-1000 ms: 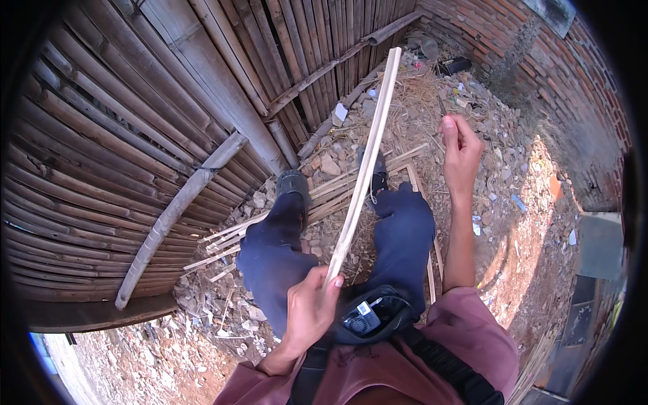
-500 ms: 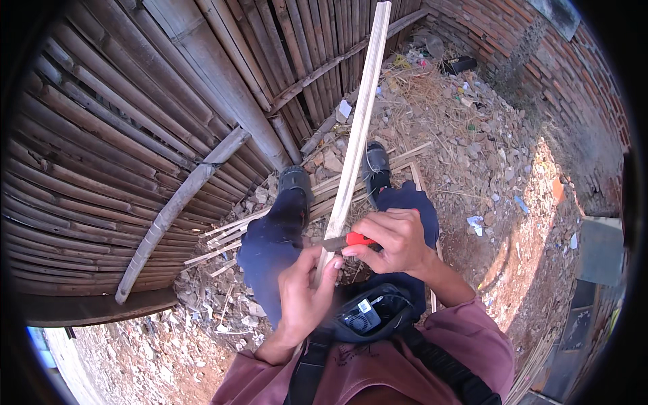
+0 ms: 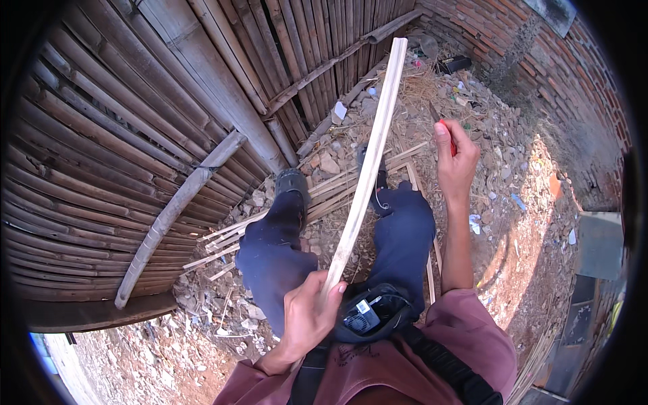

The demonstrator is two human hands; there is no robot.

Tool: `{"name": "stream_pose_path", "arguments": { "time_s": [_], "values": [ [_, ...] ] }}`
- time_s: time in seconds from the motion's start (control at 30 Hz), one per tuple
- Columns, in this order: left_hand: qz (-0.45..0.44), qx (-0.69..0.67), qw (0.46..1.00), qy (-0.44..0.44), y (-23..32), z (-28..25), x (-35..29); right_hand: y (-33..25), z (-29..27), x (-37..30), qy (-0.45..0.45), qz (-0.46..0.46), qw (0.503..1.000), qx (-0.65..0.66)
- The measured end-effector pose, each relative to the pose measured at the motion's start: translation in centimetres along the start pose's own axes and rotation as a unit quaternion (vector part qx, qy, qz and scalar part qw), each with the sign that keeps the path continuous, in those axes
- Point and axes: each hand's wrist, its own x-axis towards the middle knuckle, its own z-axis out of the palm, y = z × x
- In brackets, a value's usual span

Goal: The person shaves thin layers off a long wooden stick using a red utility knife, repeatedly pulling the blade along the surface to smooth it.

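Observation:
My left hand (image 3: 312,307) is closed around the lower end of a long, pale bamboo strip (image 3: 370,169), which slants up and away in front of my legs. Out to the right, my right hand (image 3: 457,162) grips a knife (image 3: 442,124) by its red handle. Its dark blade points up and away, apart from the strip. Between my knees and chest sits an open black waist pouch (image 3: 375,316) with a small dark device inside.
More split bamboo strips (image 3: 331,192) lie on the rubble near my shoes. A bamboo slat wall (image 3: 121,135) with a curved pole (image 3: 179,216) runs along the left. A brick wall (image 3: 580,88) stands at the far right. Stones, straw and scraps litter the ground (image 3: 486,148).
My right hand has moved the knife off the strip's lower part, up and to the right. The strip's far end has come lower and slightly right, still in my left hand.

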Motion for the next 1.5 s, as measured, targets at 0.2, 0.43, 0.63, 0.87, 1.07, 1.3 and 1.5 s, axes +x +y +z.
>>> {"name": "stream_pose_path", "arguments": {
  "time_s": [0.2, 0.43, 0.63, 0.87, 1.07, 1.3, 1.5],
  "values": [
    [-0.040, -0.021, 0.998, 0.053, 0.0, -0.3, 2.3, -3.9, -0.4, -5.7, -0.163, -0.134, 0.972, 0.102],
    [0.014, 0.013, 0.998, 0.057, 0.0, 0.2, 2.6, -6.5, 1.4, -8.8, -0.249, -0.257, 0.931, 0.075],
    [0.024, 0.023, 0.994, 0.103, 0.0, 0.7, 2.9, -6.2, 1.7, -8.9, -0.244, -0.271, 0.929, 0.056],
    [0.063, 0.092, 0.989, 0.097, -0.4, 0.8, 3.3, -5.3, 2.3, -8.8, -0.189, -0.316, 0.930, -0.006],
    [0.080, 0.111, 0.985, 0.103, 0.1, 0.7, 3.4, -5.0, 1.9, -7.8, -0.190, -0.353, 0.915, -0.037],
    [0.064, 0.126, 0.986, 0.084, 0.2, -0.1, 3.9, -5.5, 1.9, -7.9, -0.249, -0.276, 0.928, 0.002],
    [0.037, 0.093, 0.993, 0.065, -0.2, -0.2, 4.7, -3.8, 0.9, -7.8, -0.424, 0.013, 0.864, 0.269]
  ]
}}
